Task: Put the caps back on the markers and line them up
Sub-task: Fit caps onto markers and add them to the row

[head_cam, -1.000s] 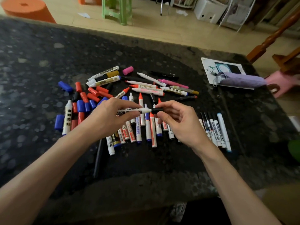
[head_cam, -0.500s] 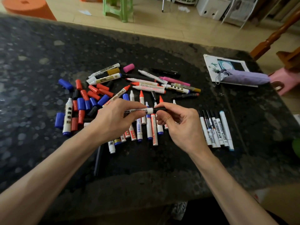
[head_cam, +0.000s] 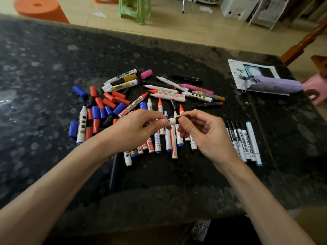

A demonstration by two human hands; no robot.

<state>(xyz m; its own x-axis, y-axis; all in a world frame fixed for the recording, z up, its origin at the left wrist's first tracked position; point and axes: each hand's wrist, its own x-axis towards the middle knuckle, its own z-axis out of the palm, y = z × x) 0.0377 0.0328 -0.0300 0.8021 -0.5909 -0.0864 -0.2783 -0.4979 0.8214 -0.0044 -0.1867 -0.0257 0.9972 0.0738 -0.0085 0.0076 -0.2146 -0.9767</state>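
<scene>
Dark table [head_cam: 53, 71], marker [head_cam: 170, 121] in left hand [head_cam: 134, 131]

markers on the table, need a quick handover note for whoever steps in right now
Hands: left hand grips the white marker by its barrel; right hand pinches a black cap at its tip, seating unclear.
Done: a row of capped markers lies to the right.
Left: many uncapped markers in the middle and farther back; loose red and blue caps lie at left, a pink cap beyond.
</scene>
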